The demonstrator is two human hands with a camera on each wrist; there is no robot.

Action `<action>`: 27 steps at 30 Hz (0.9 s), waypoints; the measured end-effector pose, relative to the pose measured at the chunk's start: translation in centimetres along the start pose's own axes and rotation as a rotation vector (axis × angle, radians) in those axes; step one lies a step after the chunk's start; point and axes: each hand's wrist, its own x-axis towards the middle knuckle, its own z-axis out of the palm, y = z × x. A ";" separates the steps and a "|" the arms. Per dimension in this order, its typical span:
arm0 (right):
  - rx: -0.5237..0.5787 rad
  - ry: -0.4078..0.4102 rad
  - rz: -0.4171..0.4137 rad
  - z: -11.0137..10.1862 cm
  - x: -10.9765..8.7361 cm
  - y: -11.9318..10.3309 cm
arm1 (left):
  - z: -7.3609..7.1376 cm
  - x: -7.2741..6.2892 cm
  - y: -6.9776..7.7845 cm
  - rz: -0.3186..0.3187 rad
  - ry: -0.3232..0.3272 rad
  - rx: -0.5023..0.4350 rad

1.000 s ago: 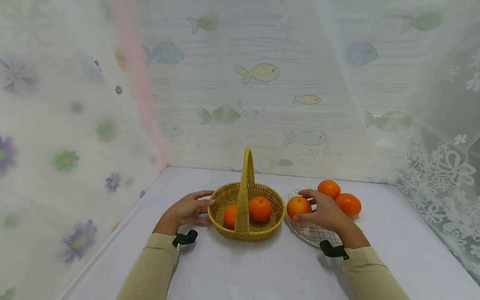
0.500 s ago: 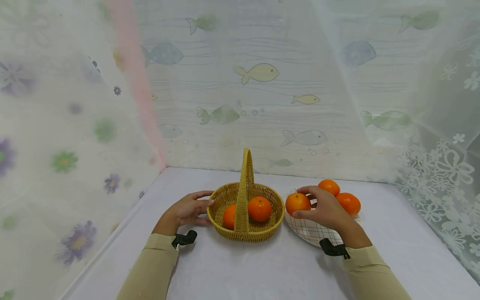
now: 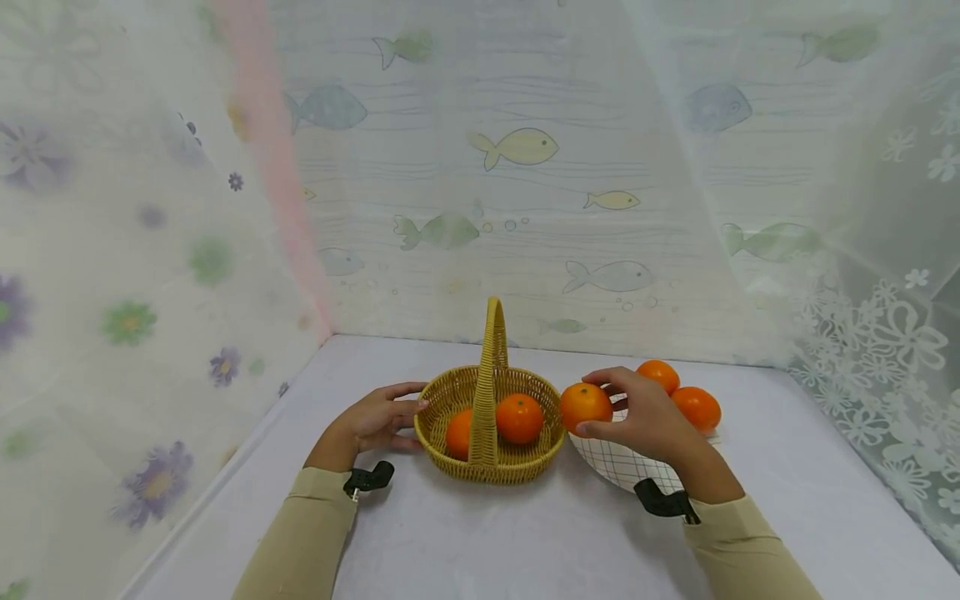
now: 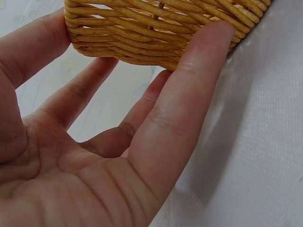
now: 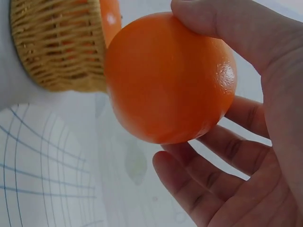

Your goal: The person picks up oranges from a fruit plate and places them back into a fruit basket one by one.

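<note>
Work looks about midway, judging by how the fruit lies around the oval, golden-yellow woven basket (image 3: pixel 517 474) on the white-covered worktop (image 3: pixel 525 542). Inside the basket sit two glossy, round orange fruits: the right-hand fruit (image 3: pixel 519 418) shows whole, while the left-hand fruit (image 3: pixel 459 433) is partly hidden by the tall arched handle (image 3: pixel 489 392). A third orange fruit, the held fruit (image 3: pixel 586 407), is just beside the basket's right rim and not yet inside; whether it touches the rim cannot be told. The right hand (image 3: pixel 648 417) pinches it between thumb and fingers. To the right of the basket, a white plate with thin dark grid lines (image 3: pixel 618 462) bears what seems left to handle, the far fruit (image 3: pixel 659 376) and the outer fruit (image 3: pixel 697 409), both orange and untouched. At the basket's left end, the left hand (image 3: pixel 378 417) has its fingers (image 4: pixel 78 90) spread, with fingertips and thumb against the weave, apparently steadying it.
</note>
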 end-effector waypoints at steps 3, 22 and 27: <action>0.004 0.000 -0.017 0.4 0.0 -0.4 | -0.1 0.0 -0.2 -0.001 0.005 -0.003; -0.004 0.028 -0.127 3.6 0.8 -1.9 | 0.1 -0.2 0.3 0.008 -0.021 0.005; -0.006 0.027 -0.134 4.0 0.7 -2.0 | 0.1 -0.2 0.2 -0.001 -0.021 -0.002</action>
